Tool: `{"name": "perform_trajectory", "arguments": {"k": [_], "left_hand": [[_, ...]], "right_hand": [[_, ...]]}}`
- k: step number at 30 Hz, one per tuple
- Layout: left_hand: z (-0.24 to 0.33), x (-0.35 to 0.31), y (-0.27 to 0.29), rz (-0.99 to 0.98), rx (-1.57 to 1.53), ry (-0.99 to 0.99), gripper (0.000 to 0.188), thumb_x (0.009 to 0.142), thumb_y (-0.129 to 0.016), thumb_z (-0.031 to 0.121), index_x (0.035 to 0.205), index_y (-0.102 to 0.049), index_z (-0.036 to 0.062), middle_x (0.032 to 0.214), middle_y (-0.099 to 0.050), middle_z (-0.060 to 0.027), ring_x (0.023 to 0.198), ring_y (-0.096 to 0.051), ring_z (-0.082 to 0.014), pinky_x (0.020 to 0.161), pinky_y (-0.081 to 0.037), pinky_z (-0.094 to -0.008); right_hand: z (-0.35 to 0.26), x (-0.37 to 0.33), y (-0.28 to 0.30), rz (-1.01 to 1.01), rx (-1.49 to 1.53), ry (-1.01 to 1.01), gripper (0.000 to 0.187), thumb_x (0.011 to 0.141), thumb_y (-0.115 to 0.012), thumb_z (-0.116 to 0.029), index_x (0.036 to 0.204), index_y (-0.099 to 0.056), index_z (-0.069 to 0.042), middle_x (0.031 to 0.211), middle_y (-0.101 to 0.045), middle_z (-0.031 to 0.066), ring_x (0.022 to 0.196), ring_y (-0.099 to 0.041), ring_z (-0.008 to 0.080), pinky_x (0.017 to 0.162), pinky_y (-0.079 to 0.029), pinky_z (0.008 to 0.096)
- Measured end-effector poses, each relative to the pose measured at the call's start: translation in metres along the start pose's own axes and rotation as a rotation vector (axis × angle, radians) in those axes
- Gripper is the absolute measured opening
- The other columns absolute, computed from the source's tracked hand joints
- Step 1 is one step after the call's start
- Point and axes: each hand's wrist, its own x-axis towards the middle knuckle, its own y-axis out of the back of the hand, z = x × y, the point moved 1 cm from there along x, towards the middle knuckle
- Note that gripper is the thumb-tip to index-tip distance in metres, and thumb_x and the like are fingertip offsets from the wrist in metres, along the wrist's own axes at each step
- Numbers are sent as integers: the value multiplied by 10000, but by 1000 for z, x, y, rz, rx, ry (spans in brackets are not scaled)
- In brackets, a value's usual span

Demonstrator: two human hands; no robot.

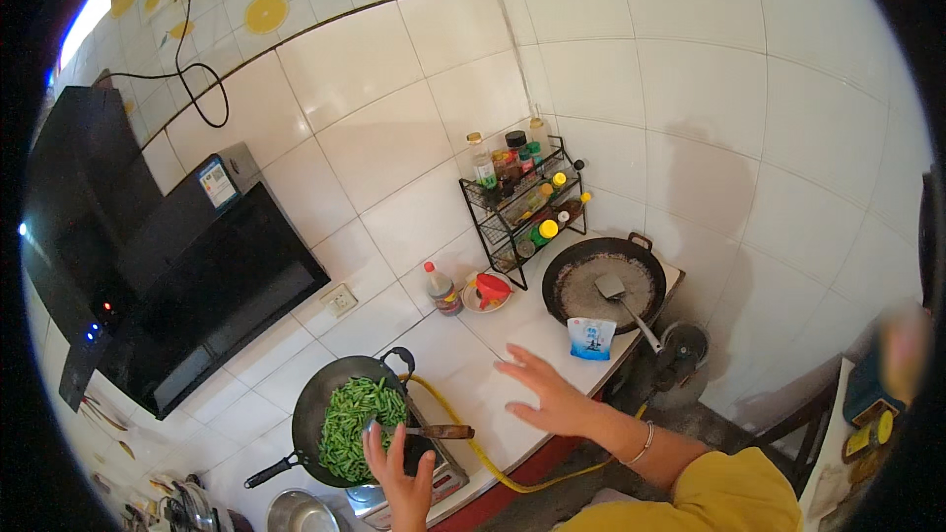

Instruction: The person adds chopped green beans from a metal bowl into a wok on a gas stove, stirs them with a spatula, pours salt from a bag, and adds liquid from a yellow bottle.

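Chopped green beans [347, 429] fill the middle of a dark wok [311, 412] on the stove at the lower left. A turner with a wooden handle [448, 432] rests in it, its handle sticking out to the right over the rim. My left hand [399, 483] is in front of the wok, fingers spread and nothing visible in them; it overlaps the beans in view, so contact with the turner cannot be told. Over the white counter, my right hand [547, 396] reaches out empty with its fingers apart. Nearest to it stands a blue-and-white pouch [591, 340].
Behind the pouch sits a second wok [557, 298] with a metal turner [611, 286]. A wire rack [483, 227] of bottles, a red-capped bottle [443, 294] and a plate [473, 301] line the wall. A yellow hose [488, 468] crosses the counter; a range hood [246, 296] hangs left.
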Motion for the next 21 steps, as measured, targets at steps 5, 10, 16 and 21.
{"name": "perform_trajectory", "arguments": {"k": [5,10,16,21], "left_hand": [[50,50,-13,-264,102,-214,590,672,-776,188,1225,-588,114,1411,-352,-213,1332,-258,-417,1067,-224,-523],[116,122,-74,-422,192,-464,596,686,-771,214,1245,-576,143,1389,-385,-196,1306,-307,-402,1053,-250,-524],[166,232,-269,-480,68,-639,494,709,-740,192,1171,-595,93,1187,-559,-154,1134,-486,-347,961,-375,-465],[176,286,-411,-329,135,-433,531,704,-749,200,1196,-578,97,1136,-584,-129,1114,-494,-331,936,-388,-458]], "right_hand": [[7,19,51,141,8,1,553,815,-650,-118,1329,-454,-66,1451,-316,186,1335,-336,325,1082,-283,387],[64,26,110,253,92,-35,529,834,-627,-115,1335,-459,-91,1464,-312,154,1342,-333,294,1051,-329,400],[193,71,186,357,323,-174,502,886,-588,-149,1366,-443,-110,1462,-350,118,1322,-373,261,999,-390,407],[308,140,247,354,338,-292,505,928,-543,-114,1409,-392,-132,1435,-397,96,1258,-440,261,968,-429,373]]}}
